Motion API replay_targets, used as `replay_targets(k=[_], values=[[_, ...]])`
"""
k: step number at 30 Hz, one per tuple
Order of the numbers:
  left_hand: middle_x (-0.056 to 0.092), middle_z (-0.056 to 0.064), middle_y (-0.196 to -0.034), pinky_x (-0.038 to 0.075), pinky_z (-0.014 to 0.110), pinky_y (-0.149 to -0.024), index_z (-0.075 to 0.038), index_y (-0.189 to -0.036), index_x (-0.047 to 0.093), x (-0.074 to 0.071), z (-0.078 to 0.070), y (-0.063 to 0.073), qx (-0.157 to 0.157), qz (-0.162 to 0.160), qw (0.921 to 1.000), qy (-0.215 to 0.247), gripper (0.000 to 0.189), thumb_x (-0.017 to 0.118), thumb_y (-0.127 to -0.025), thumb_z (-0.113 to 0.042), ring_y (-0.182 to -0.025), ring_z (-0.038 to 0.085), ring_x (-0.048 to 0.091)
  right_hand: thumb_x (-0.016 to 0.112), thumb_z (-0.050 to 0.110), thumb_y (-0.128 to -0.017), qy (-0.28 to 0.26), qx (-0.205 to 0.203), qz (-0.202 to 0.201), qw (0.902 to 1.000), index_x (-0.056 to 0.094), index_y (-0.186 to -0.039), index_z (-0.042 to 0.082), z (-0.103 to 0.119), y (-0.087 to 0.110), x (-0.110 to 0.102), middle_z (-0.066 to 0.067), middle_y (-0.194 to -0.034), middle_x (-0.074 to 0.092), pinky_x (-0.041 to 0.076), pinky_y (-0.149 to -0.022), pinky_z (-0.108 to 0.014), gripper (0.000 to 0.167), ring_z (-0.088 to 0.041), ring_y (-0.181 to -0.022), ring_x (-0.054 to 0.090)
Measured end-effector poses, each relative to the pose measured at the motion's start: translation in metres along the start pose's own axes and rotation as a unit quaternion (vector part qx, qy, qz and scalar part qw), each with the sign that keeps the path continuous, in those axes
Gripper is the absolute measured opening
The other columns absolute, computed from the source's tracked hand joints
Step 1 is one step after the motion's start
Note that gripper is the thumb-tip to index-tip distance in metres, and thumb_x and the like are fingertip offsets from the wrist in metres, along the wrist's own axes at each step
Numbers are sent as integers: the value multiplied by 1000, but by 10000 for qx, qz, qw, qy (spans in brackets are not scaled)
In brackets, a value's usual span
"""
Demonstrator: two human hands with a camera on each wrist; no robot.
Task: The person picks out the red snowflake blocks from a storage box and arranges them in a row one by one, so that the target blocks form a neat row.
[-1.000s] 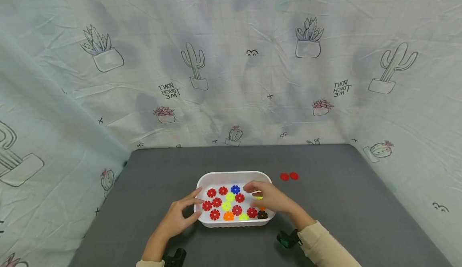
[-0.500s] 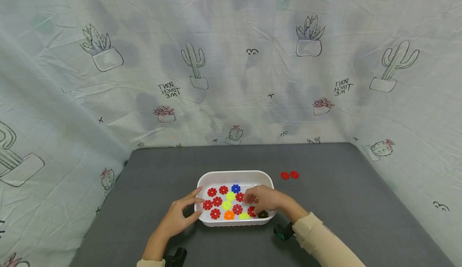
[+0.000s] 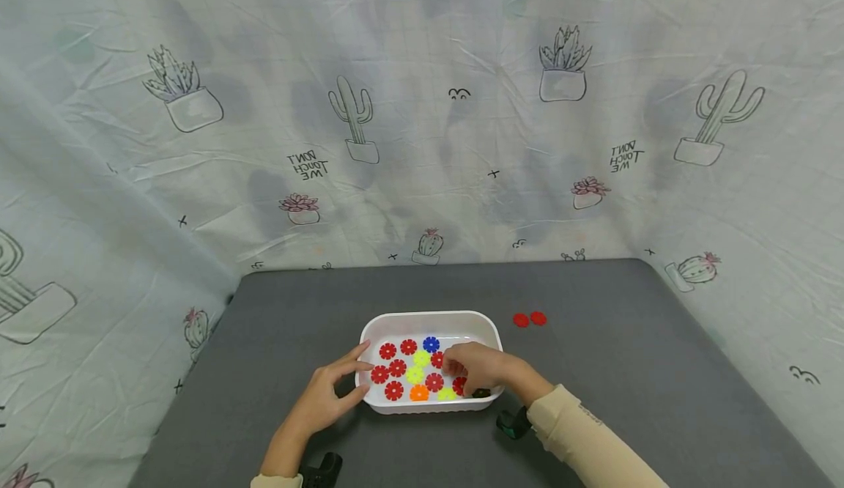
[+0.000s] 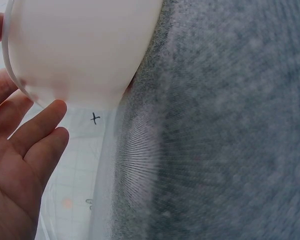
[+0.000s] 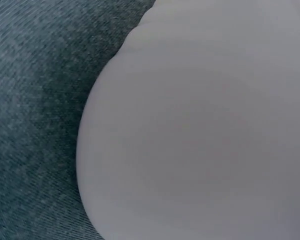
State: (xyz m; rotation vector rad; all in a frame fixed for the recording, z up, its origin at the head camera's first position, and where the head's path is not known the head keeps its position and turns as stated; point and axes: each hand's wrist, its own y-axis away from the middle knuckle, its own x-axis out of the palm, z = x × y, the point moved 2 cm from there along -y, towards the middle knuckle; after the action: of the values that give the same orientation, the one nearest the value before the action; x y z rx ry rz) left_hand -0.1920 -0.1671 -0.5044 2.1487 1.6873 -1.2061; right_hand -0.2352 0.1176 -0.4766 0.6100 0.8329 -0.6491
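Observation:
A white plastic tray [image 3: 428, 319] holds several small notched plastic discs in red, yellow, orange, blue and dark brown. My left hand [image 3: 330, 393] rests at the tray's left end with its fingers spread and fairly straight. In the left wrist view, fingertips [image 4: 55, 107] of that hand touch the outer wall, and others reach the rim. Inside the tray's right half, my right hand [image 3: 484, 367] points its bent fingers down among the discs, beside a red disc [image 3: 437, 360]. Its fingertips are partly hidden, so whether they pinch a disc is unclear. The right wrist view shows only the tray's outer wall [image 5: 190, 140].
Two red discs [image 3: 530, 319] lie on the grey tabletop [image 3: 297, 297], beyond the tray's right end. A blue disc [image 3: 431, 344] lies near the tray's far wall. White cloth [image 3: 422, 122] printed with cacti hangs behind and beside the table.
My right hand has lowered into the tray and shifted slightly left. It now covers the yellow and orange discs seen there earlier. My left hand has stayed put.

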Motion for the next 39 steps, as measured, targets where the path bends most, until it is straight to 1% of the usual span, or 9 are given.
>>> replay_targets(k=[7, 14, 18, 23, 31, 35, 39], values=[[50, 7, -142, 45, 51, -98, -14, -109, 71, 0, -1, 0, 33, -31, 10000, -47, 26, 71, -83, -19, -127, 26, 50, 82, 7, -70, 354, 18, -94, 9993, 58, -92, 15, -1, -3, 4, 6, -81, 52, 45, -69, -18, 33, -7, -75, 45], [51, 7, -141, 45, 50, -98, -13, -109, 71, -1, -2, 0, 27, -45, 10000, -51, 27, 71, -83, -18, -127, 26, 51, 78, 4, -72, 377, 157, -114, 9991, 57, -88, 15, -1, -5, 7, 4, -81, 51, 42, -67, -19, 29, -8, -73, 44], [50, 6, -142, 45, 49, -98, -13, -110, 71, 0, -2, 0, 62, -47, 10000, -41, 27, 71, -83, -18, -127, 27, 51, 76, 3, -73, 398, 205, -150, 9989, 58, -88, 15, -1, -4, 7, 5, -82, 49, 41, -66, -19, 26, -8, -73, 43], [50, 6, -142, 46, 49, -98, -13, -110, 71, 0, -1, 0, 76, -35, 10000, -32, 27, 71, -83, -17, -127, 27, 50, 73, 0, -73, 553, 97, -287, 9980, 60, -85, 16, -1, -4, 6, 6, -81, 47, 40, -64, -18, 24, -8, -74, 42], [50, 3, -142, 46, 50, -98, -13, -109, 71, -1, -4, -1, 82, -72, 9999, -50, 27, 72, -82, -17, -126, 26, 51, 73, 1, -76, 680, -120, -404, 9968, 62, -82, 17, -2, -4, 5, 8, -80, 49, 40, -67, -19, 20, -7, -75, 44], [51, 2, -142, 46, 49, -97, -13, -109, 71, -1, -3, -1, 111, -85, 9999, -51, 27, 71, -82, -16, -126, 26, 52, 74, 1, -75, 545, -194, -497, 9971, 65, -80, 16, -3, -4, 4, 8, -79, 53, 40, -68, -20, 18, -8, -74, 45], [50, 3, -142, 46, 49, -98, -13, -109, 71, 0, 0, 0, 131, -83, 9999, -53, 27, 71, -82, -16, -127, 27, 51, 76, 6, -76, 154, -14, -636, 9979, 69, -84, 15, -4, -5, 4, 8, -81, 58, 43, -68, -21, 14, -9, -75, 47]])
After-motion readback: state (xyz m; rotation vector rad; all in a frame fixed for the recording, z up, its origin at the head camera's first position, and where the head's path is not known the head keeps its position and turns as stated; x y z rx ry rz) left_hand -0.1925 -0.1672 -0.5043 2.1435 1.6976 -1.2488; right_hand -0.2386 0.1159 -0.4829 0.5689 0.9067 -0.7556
